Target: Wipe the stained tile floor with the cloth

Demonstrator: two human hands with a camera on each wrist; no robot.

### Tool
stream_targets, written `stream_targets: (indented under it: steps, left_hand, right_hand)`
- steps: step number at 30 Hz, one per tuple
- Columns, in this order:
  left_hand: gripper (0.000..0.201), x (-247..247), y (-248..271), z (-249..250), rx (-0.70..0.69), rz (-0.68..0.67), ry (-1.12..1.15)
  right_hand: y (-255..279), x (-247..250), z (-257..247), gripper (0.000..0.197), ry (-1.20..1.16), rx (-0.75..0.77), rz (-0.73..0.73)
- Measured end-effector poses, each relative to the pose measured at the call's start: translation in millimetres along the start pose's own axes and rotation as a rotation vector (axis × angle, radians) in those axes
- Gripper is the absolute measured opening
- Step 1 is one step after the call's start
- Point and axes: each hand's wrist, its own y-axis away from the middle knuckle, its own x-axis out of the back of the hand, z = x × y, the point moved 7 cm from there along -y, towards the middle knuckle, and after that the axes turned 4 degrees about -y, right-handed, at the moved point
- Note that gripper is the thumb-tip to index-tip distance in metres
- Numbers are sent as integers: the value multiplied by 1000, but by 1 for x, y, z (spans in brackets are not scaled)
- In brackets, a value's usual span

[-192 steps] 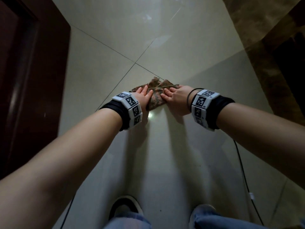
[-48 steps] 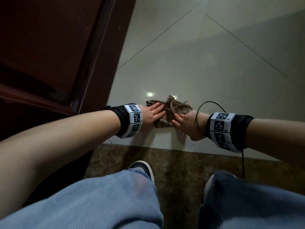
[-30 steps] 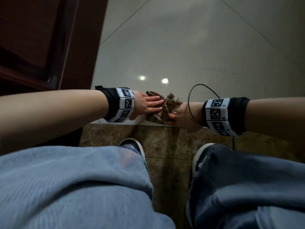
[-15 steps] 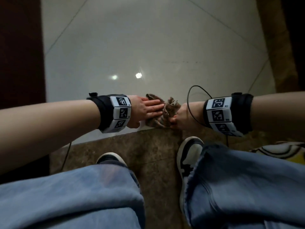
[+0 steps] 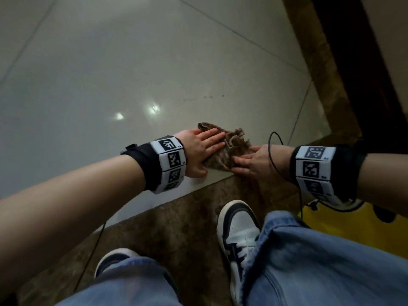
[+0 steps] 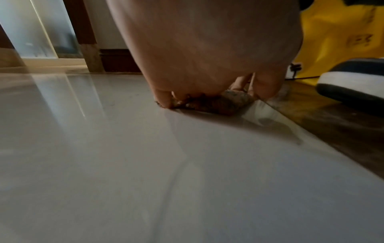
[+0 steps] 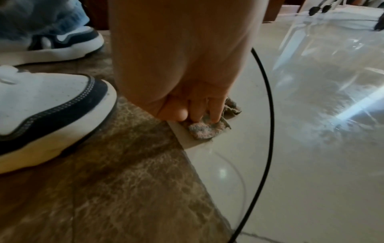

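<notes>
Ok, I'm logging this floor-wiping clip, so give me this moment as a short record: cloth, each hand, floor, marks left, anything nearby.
cloth: brown, bunched, on the pale tile beside the dark marble strip
left hand: fingers straight, pressing flat on the cloth
right hand: fingertips pressing the cloth's other side
marks: row of dark specks on the tile beyond the cloth
nearby: shoe on the strip; yellow bag at right; black cable looping over the right wrist

Black wristbands [image 5: 141, 160] carry white blocks printed with black square codes; blue jeans [image 5: 320, 261], white-and-navy sneakers [image 5: 237, 228], thin black cable [image 5: 276, 164].
</notes>
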Motion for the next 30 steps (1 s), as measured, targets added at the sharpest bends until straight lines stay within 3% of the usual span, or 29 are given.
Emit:
stream_targets:
  steps: [7, 13, 20, 30]
  left_hand:
    - [89, 23, -32, -35, 63, 41, 29]
    - [86, 47, -59, -63, 183, 101, 197]
    - [76, 65, -82, -93, 291, 159, 311]
    - [73, 92, -111, -124, 421, 100, 537]
  right_hand:
    - [-1, -8, 40, 72, -111, -170, -49]
    - [12, 9, 79, 83, -422, -354, -89]
    - [9, 8, 124, 80, -529, -513, -13]
    - [9, 22, 182, 69, -729, -600, 123]
